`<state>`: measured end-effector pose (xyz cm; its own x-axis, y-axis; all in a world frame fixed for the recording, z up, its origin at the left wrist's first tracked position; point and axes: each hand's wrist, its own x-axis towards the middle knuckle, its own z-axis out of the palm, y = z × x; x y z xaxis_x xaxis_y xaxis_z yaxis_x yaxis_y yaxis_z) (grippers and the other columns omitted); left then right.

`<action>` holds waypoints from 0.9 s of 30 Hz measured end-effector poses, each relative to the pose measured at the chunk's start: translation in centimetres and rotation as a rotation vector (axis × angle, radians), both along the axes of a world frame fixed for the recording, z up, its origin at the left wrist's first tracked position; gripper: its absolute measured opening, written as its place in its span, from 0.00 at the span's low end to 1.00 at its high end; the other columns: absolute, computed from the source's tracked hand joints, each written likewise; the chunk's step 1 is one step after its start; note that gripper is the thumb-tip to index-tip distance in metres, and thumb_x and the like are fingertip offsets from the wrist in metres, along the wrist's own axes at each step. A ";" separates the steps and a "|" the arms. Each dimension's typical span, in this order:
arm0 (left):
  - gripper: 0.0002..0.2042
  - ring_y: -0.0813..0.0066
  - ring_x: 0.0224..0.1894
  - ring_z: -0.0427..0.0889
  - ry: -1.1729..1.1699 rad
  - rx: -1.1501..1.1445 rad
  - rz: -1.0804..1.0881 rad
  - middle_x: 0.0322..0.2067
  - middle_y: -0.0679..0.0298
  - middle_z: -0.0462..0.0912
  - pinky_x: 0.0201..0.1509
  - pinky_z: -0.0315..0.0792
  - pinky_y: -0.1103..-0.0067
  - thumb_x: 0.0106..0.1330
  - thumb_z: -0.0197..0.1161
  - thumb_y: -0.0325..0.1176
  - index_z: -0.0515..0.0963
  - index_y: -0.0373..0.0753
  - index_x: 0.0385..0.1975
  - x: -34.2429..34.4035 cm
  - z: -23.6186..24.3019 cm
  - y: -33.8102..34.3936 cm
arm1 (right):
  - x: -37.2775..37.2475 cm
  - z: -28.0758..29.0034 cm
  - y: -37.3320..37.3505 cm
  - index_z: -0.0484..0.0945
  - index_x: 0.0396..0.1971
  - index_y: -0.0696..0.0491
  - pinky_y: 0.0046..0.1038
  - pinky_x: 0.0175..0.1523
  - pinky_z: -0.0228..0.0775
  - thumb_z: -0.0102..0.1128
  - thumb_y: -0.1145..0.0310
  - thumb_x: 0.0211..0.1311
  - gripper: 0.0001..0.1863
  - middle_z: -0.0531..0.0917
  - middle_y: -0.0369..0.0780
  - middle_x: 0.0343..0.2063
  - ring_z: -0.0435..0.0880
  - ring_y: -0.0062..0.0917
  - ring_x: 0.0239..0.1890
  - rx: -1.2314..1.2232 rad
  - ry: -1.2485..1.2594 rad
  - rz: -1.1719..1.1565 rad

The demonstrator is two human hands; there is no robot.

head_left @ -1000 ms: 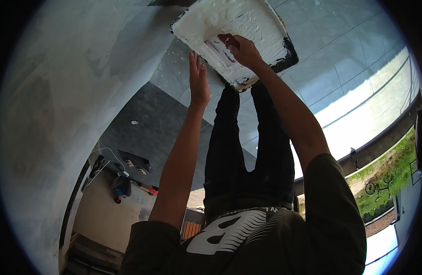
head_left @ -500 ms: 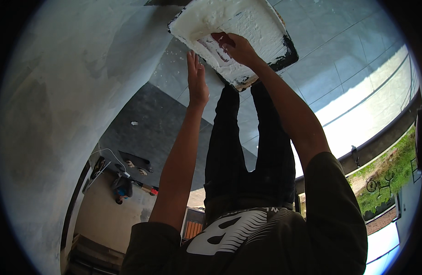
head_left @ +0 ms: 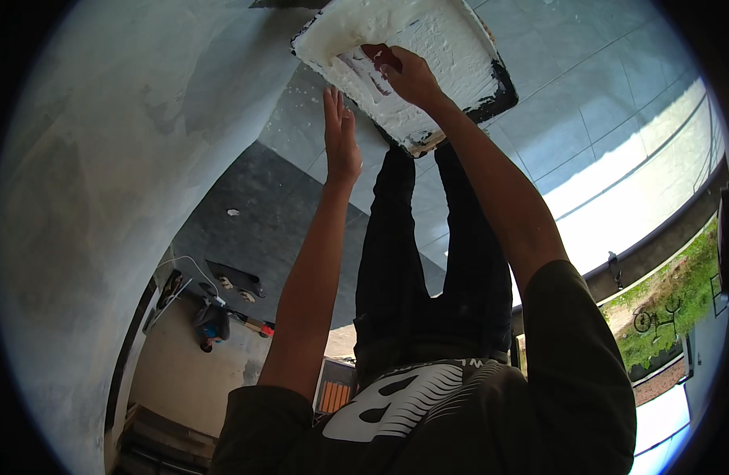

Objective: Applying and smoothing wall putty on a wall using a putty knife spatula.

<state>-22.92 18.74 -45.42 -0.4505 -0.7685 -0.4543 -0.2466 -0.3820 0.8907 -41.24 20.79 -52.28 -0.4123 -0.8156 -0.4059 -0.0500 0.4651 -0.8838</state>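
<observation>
Gripping the scraper, our right hand has slid outward over the paste, seemingly working it; our left hand stretches empty.

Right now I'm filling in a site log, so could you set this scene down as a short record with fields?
Right hand: fingers closed on a dark red tool, over the tray
Left hand: open, fingers extended, near the tray's left edge; contact cannot be told
Tray: black-edged, smeared with white paste
Paste: thinner, streaked patch beside the tool
Left side: grey wall
Floor: grey tiles, sunlit at right
Background: another person, lower left
</observation>
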 end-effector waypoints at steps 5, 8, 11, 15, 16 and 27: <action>0.34 0.58 0.76 0.46 -0.007 0.002 0.001 0.73 0.50 0.47 0.76 0.41 0.66 0.75 0.44 0.43 0.38 0.32 0.73 0.4 0.0 0.0 | 0.5 -0.6 -0.3 0.78 0.43 0.58 0.38 0.48 0.74 0.62 0.68 0.57 0.15 0.84 0.51 0.37 0.83 0.46 0.42 0.001 0.019 0.022; 0.34 0.58 0.76 0.46 -0.010 0.003 0.003 0.73 0.50 0.47 0.76 0.41 0.66 0.75 0.44 0.43 0.38 0.32 0.73 0.6 0.0 0.1 | 0.5 -1.1 -0.7 0.78 0.43 0.58 0.38 0.48 0.74 0.62 0.68 0.57 0.15 0.84 0.51 0.36 0.84 0.45 0.42 -0.017 -0.012 0.011; 0.34 0.58 0.76 0.46 -0.008 0.007 0.002 0.73 0.50 0.47 0.76 0.40 0.66 0.75 0.44 0.42 0.38 0.32 0.73 0.0 -0.4 -0.1 | 0.0 -1.4 -0.8 0.78 0.42 0.59 0.37 0.46 0.75 0.62 0.69 0.57 0.14 0.85 0.49 0.35 0.85 0.41 0.39 -0.010 -0.028 0.035; 0.34 0.59 0.76 0.46 -0.012 -0.001 0.005 0.73 0.50 0.48 0.76 0.40 0.66 0.75 0.44 0.42 0.38 0.32 0.73 0.1 -0.1 -0.2 | -0.6 -0.7 -0.5 0.78 0.42 0.62 0.31 0.42 0.77 0.61 0.72 0.60 0.12 0.85 0.45 0.33 0.86 0.29 0.34 -0.025 -0.295 -0.051; 0.34 0.59 0.76 0.46 -0.014 -0.005 0.007 0.73 0.50 0.48 0.76 0.40 0.66 0.75 0.44 0.42 0.38 0.32 0.73 0.2 0.1 -0.3 | -0.7 -0.3 -0.4 0.78 0.42 0.62 0.31 0.42 0.77 0.61 0.72 0.60 0.12 0.85 0.45 0.33 0.86 0.29 0.34 -0.029 -0.297 -0.049; 0.34 0.60 0.76 0.47 0.039 -0.048 -0.007 0.73 0.51 0.48 0.76 0.40 0.67 0.75 0.44 0.42 0.38 0.32 0.73 -0.8 1.2 -0.8 | -3.2 3.0 2.3 0.77 0.46 0.64 0.27 0.43 0.77 0.59 0.75 0.63 0.14 0.85 0.44 0.36 0.85 0.24 0.37 -0.036 -0.450 -0.245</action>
